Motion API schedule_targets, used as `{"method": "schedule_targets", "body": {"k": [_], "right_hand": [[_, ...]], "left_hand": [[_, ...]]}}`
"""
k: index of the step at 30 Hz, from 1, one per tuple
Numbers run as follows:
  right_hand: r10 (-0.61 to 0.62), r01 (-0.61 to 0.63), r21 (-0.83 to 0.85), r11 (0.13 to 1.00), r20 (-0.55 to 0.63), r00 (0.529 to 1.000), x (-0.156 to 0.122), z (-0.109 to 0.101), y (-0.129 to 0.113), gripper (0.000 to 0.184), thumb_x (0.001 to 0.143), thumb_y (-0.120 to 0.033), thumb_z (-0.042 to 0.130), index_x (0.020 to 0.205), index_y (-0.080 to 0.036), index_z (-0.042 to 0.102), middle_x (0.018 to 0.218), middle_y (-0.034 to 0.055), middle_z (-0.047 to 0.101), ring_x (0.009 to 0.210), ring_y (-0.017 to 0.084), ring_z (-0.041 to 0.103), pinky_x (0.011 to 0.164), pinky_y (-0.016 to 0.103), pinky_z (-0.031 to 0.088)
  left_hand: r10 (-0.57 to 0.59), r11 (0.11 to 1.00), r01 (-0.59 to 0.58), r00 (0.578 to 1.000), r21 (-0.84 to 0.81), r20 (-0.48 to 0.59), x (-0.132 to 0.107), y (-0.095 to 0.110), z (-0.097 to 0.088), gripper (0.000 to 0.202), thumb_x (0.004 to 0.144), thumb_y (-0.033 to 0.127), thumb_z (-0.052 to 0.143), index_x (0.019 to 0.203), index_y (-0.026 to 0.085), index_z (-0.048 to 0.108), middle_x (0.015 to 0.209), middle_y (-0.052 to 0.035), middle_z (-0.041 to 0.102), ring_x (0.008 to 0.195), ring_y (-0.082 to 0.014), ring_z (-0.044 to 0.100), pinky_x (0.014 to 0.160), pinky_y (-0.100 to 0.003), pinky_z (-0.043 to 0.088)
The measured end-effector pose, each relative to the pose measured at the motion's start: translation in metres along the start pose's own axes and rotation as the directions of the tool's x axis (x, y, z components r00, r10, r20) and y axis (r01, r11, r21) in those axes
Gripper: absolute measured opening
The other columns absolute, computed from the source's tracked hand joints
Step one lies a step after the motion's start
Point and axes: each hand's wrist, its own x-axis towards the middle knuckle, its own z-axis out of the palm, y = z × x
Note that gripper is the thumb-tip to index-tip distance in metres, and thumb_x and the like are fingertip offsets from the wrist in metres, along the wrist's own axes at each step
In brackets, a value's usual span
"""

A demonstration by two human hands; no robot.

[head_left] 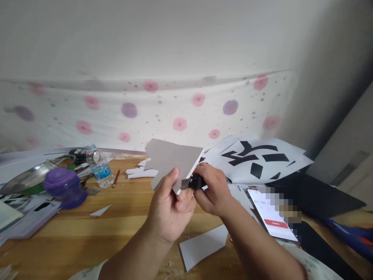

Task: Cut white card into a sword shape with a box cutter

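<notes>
My left hand (170,212) grips a grey-white piece of foam board (171,157) with a notched left edge, holding it up above the table. The thumb presses on its face. My right hand (214,190) is closed around a black-handled cutter knife (197,182). Its short metal blade touches the lower right edge of the board, close to the left fingers. Below the hands, a white board offcut (204,247) lies on the wooden table (125,233). Several cut white pieces (140,172) lie behind the left hand.
On the left are a purple lidded cup (65,188), a water bottle (101,171), a metal pan (37,177) and a red pencil (116,179). Printed sheets (279,146) with black shapes and a lit phone (274,214) lie right. A flowered cloth (163,109) hangs behind.
</notes>
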Motion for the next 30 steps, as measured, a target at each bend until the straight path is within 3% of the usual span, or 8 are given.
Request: {"method": "schedule_targets", "body": {"k": [8,30], "right_hand": [[-0.049,0.051,0.034,0.998,-0.041,0.998,0.002,-0.004,-0.003,0.031,0.071,-0.008,0.045,0.099,-0.022,0.051,0.07,0.0008,0.057,0.057,0.015,0.05,0.051,0.027,0.04],[-0.104,0.091,-0.122,0.988,-0.099,0.99,-0.002,-0.007,0.012,0.034,0.066,-0.006,0.043,0.095,-0.022,0.048,0.067,-0.0019,0.046,0.055,0.014,0.043,0.049,0.026,0.034]], "left_hand": [[-0.008,1.0,0.009,0.999,-0.018,0.034,-0.002,-0.003,-0.001,0.039,0.061,0.026,0.085,0.047,0.014,0.051,0.034,0.0067,0.048,0.028,0.0002,0.032,0.031,-0.01,0.03],[-0.028,0.999,0.029,0.999,0.023,-0.045,-0.004,-0.003,-0.001,0.046,0.058,0.026,0.087,0.044,0.016,0.044,0.033,0.0081,0.045,0.028,0.0006,0.03,0.03,-0.01,0.025]]}}
